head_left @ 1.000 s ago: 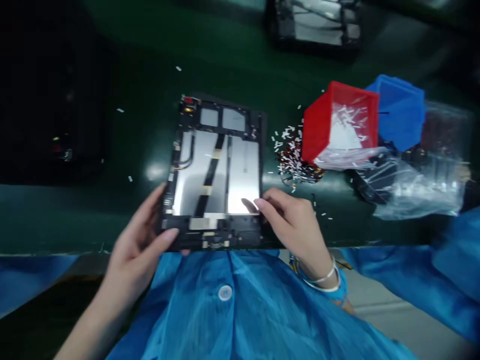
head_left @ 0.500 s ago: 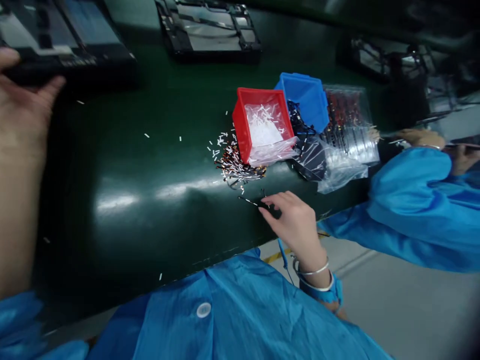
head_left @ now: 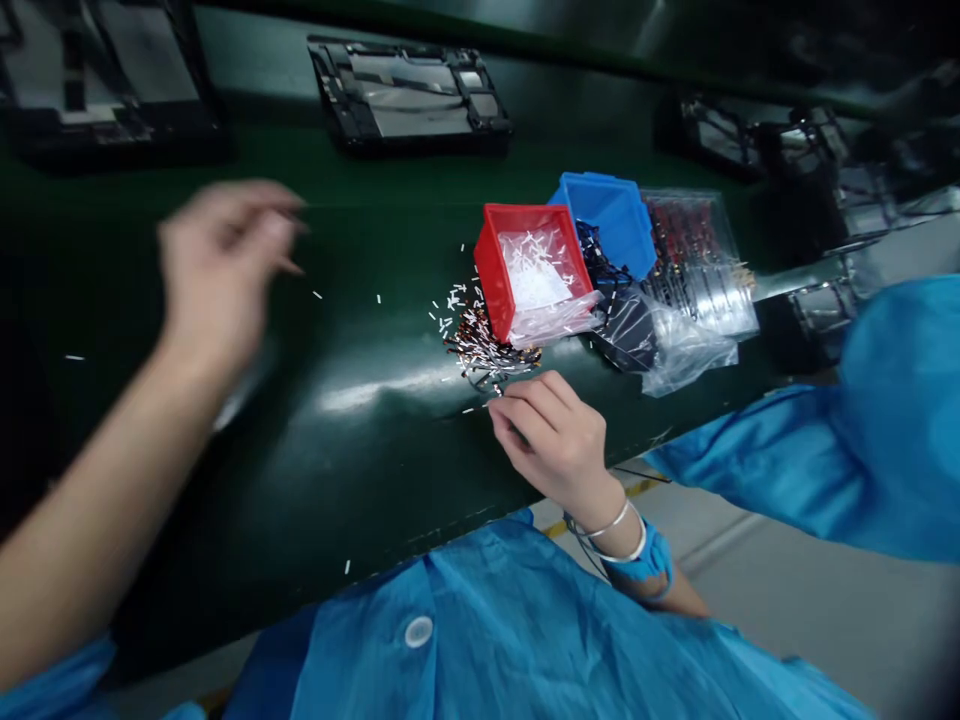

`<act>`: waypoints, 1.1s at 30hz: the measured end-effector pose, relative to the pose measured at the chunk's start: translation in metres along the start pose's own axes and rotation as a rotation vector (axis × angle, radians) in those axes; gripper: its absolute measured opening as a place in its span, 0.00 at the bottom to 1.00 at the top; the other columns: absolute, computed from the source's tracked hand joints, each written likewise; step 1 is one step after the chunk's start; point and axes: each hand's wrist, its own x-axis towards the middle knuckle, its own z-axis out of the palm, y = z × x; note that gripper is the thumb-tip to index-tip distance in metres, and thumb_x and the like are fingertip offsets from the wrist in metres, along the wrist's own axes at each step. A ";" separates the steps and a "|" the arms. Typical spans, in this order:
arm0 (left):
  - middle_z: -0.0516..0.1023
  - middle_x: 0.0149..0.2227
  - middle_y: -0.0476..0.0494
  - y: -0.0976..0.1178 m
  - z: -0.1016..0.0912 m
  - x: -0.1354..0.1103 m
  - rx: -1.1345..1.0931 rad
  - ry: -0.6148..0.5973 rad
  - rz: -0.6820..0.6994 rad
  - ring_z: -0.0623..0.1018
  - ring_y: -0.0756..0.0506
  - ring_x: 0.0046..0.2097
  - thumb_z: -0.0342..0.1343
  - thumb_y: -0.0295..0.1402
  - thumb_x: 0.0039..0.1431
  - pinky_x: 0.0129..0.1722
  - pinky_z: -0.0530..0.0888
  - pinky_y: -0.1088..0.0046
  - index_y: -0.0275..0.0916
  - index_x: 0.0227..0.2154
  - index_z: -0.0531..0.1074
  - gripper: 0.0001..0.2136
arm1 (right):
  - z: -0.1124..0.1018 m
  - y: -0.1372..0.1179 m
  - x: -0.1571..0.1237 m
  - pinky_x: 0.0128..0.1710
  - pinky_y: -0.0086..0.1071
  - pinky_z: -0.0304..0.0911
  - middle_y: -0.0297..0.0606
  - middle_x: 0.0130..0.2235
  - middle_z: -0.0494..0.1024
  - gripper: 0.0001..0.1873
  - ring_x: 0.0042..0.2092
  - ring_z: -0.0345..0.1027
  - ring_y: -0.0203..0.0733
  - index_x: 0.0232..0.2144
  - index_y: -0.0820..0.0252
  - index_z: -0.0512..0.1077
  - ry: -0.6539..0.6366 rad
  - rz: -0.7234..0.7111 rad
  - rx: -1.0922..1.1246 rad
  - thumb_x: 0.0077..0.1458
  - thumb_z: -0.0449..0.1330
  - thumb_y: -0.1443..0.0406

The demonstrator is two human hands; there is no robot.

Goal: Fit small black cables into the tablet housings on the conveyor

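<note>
My right hand (head_left: 553, 435) rests on the dark green belt (head_left: 360, 440) with its fingers curled in a pinch beside a pile of small wire-like parts (head_left: 484, 350). What it pinches is too small to name. My left hand (head_left: 221, 262) hovers above the belt at the left, blurred by motion, holding nothing I can see. The opened tablet (head_left: 97, 80) I handled lies at the far left of the belt.
A red bin (head_left: 491, 270) holding white bits and a blue bin (head_left: 611, 220) stand beyond the pile, with clear plastic bags (head_left: 694, 290) of parts. Another opened tablet (head_left: 409, 95) lies further back. A co-worker's blue sleeve (head_left: 847, 450) reaches in at the right.
The left hand let go of the tablet at the far left and swung back over the belt. The right hand slid left to the parts pile and curled its fingers.
</note>
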 end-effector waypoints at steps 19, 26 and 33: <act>0.79 0.32 0.45 0.029 0.036 -0.042 -0.798 -0.176 0.100 0.78 0.51 0.28 0.45 0.24 0.59 0.21 0.69 0.81 0.37 0.40 0.76 0.14 | 0.011 -0.022 0.034 0.33 0.34 0.71 0.39 0.31 0.81 0.06 0.33 0.73 0.38 0.31 0.60 0.73 0.150 0.080 0.295 0.54 0.59 0.73; 0.80 0.37 0.36 0.022 0.038 -0.034 -1.082 -0.290 -0.119 0.82 0.44 0.33 0.52 0.31 0.59 0.21 0.74 0.80 0.30 0.33 0.73 0.09 | 0.015 -0.020 0.038 0.33 0.34 0.71 0.38 0.31 0.81 0.07 0.33 0.73 0.39 0.32 0.57 0.73 0.237 -0.023 0.217 0.53 0.60 0.74; 0.79 0.28 0.43 0.027 0.039 -0.039 -0.932 -0.149 -0.044 0.80 0.48 0.30 0.50 0.28 0.58 0.21 0.73 0.80 0.33 0.31 0.77 0.10 | 0.029 -0.030 0.034 0.34 0.34 0.71 0.40 0.32 0.81 0.05 0.34 0.72 0.39 0.32 0.59 0.74 0.132 0.024 0.286 0.56 0.58 0.71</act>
